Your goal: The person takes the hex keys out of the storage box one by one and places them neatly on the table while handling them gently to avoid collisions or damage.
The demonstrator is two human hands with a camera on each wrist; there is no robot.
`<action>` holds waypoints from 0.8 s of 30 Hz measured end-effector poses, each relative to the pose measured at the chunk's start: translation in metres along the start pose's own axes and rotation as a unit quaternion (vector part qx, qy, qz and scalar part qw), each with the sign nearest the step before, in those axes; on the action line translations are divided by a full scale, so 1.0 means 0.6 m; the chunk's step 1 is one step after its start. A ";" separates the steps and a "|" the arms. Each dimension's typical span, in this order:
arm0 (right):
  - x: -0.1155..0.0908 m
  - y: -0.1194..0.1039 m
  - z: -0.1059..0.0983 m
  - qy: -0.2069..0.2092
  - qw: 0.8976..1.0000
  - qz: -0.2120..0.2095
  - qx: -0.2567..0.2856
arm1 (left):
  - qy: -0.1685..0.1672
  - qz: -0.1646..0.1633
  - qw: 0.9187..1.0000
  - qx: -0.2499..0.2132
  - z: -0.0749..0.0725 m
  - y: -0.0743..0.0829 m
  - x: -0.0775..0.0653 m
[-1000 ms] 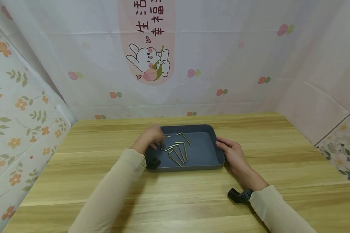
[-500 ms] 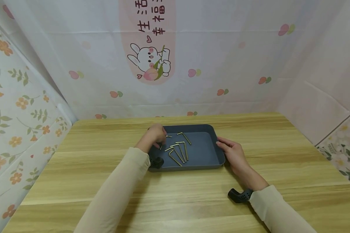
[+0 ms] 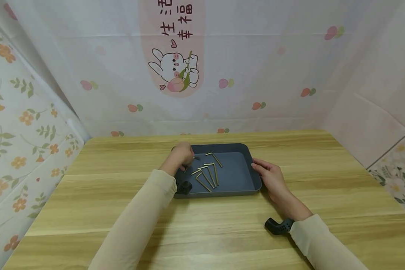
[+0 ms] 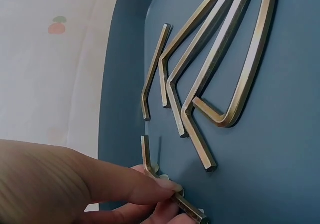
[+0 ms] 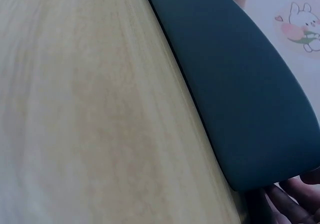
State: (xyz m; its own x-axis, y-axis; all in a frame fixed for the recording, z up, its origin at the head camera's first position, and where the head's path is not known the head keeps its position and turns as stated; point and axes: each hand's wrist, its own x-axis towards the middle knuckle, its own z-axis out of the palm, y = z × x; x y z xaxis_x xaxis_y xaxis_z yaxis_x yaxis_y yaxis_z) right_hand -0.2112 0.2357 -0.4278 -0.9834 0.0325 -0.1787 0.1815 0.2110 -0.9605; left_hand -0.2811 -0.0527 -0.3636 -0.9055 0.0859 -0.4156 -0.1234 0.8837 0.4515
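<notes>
A shallow blue-grey tray (image 3: 236, 168) lies on the table with several brass-coloured hex keys (image 3: 216, 175) inside, most of them fanned out near its middle. My left hand (image 3: 181, 155) is over the tray's left end and pinches one hex key (image 4: 150, 169) between thumb and fingers. Its bent end points toward the far wall in the left wrist view, and the fingers partly cover its middle. My right hand (image 3: 271, 178) holds the tray's right side, thumb at the rim. Only some right fingers (image 5: 295, 196) show beneath the tray's corner in the right wrist view.
The wood-grain table (image 3: 216, 228) extends around the tray. A white patterned curtain (image 3: 114, 75) hangs behind the far edge, with more patterned cloth at both sides. Each wrist carries a black camera mount (image 3: 278, 226).
My left hand has shifted slightly right over the tray, and the hex key in its fingers has moved with it. My right hand stays at the tray's side; the other keys lie as before.
</notes>
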 end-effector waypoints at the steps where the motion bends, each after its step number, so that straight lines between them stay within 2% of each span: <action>1: 0.000 0.000 0.000 0.000 1.000 0.000 0.000 | -0.004 0.000 1.000 0.001 -0.001 0.001 -0.001; 8: 0.001 0.002 -0.001 0.000 1.000 -0.005 0.000 | 0.001 0.020 1.000 -0.010 0.001 -0.005 -0.001; 14: 0.001 0.001 -0.001 0.000 1.000 -0.008 0.003 | 0.005 0.041 0.997 -0.059 0.005 -0.022 0.001; 19: 0.002 0.002 0.001 -0.001 1.000 -0.007 0.010 | -0.003 0.063 0.989 -0.132 -0.007 -0.040 -0.012; 24: 0.001 0.001 0.002 0.005 1.000 -0.004 0.019 | 0.007 0.083 0.979 -0.187 -0.025 -0.058 -0.032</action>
State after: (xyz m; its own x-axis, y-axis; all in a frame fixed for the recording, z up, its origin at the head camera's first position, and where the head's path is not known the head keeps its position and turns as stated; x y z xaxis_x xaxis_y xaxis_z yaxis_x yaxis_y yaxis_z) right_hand -0.2115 0.2346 -0.4285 -0.9846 0.0406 -0.1698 0.1743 0.1743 -0.9691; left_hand -0.2654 -0.0919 -0.3596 -0.9307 0.2061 -0.3022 -0.1112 0.6276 0.7706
